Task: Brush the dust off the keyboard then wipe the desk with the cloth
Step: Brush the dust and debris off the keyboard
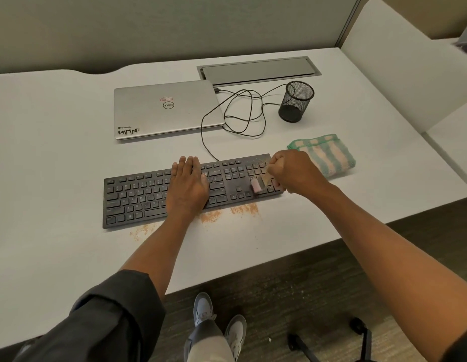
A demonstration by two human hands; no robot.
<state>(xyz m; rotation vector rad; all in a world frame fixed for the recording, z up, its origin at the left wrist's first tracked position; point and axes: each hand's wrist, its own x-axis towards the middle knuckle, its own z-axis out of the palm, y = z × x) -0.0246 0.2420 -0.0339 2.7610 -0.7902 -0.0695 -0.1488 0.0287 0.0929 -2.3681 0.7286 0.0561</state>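
A black keyboard [159,194] lies on a white desk [57,152], the left hand [186,185] resting flat on its middle with fingers straight and together, the right hand [292,173] gripping a small brush [258,182] over the number pad, beside a folded striped cloth [329,155].

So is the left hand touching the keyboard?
Touching. The head view shows the left hand lying flat on the keys of the keyboard, with no gap visible.
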